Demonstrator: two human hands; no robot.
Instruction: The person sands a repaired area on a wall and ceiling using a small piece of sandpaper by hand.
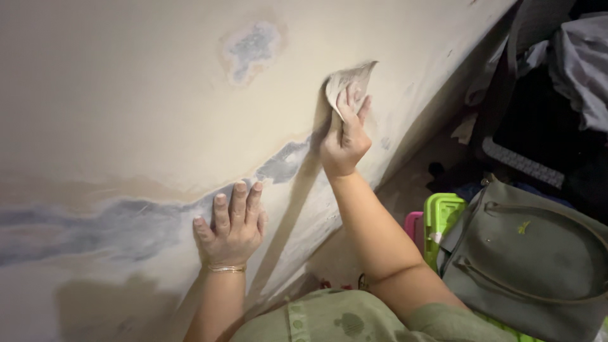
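Right hand (345, 136) pinches folded sandpaper (348, 81) flat to wall (126, 95); left hand (231, 225), open and empty, braces beside peeled patch (107, 228).

There is one view only, from a camera on the person's head; it looks down and forward along both forearms, close to the wall (126, 95), which fills the left and middle of the picture at a slant; the right edge takes in a grey bag (525, 253) and green crate (443, 212) down by the floor.
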